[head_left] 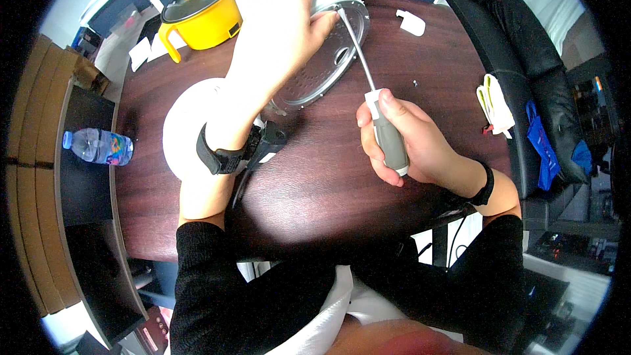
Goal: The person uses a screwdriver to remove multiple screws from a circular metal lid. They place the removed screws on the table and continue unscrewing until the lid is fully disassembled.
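My right hand (411, 135) is wrapped round the grey and white handle of a screwdriver (392, 137). Its long metal shaft slants up and away, the tip meeting a spot at the rim of a white round appliance (263, 0) with a dark inside. My left hand (289, 23) grips that rim beside the tip, thumb and forefinger close to it; its other fingers are hidden. Below the hand, a clear round lid (315, 72) with small holes leans tilted against the appliance. A white round piece (187, 128) lies on the table under my left forearm.
A yellow pot (207, 26) with a dark lid stands at the far left. On the table (315, 184) lie a small white plastic part (412, 23) at the far right and a tiny bit (415, 83). A water bottle (98, 146) is left; a white cloth item (496, 105) sits right.
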A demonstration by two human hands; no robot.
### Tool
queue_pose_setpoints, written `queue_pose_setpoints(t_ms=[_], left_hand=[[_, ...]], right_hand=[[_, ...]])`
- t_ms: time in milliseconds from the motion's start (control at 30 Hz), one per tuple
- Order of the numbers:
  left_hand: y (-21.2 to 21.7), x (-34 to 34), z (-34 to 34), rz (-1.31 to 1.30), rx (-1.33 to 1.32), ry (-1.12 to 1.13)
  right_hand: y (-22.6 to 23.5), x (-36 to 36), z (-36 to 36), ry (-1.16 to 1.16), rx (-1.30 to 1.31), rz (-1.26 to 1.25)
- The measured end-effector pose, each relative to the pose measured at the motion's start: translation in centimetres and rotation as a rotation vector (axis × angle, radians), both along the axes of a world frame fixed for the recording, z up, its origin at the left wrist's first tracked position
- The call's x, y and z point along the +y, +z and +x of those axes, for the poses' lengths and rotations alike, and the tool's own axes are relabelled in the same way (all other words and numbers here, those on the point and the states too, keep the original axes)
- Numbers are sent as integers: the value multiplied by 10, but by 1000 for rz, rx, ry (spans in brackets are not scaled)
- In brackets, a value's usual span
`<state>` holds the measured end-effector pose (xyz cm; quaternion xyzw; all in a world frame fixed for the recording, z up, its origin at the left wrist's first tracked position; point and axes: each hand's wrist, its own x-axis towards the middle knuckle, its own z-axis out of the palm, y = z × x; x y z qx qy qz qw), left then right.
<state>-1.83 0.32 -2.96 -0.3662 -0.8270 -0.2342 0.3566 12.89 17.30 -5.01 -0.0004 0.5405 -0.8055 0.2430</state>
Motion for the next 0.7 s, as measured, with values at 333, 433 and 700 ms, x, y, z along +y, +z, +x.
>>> queue_pose_setpoints(t_ms=[333, 433, 700], left_hand=[[-3, -3, -11, -17, 8, 12], [-1, -3, -8, -24, -4, 15], [0, 0, -7, -54, 7, -3]], right_hand=[[0, 28, -22, -73, 509, 956], [1, 44, -33, -162, 824, 1395], [51, 72, -35, -206, 1219, 1900]])
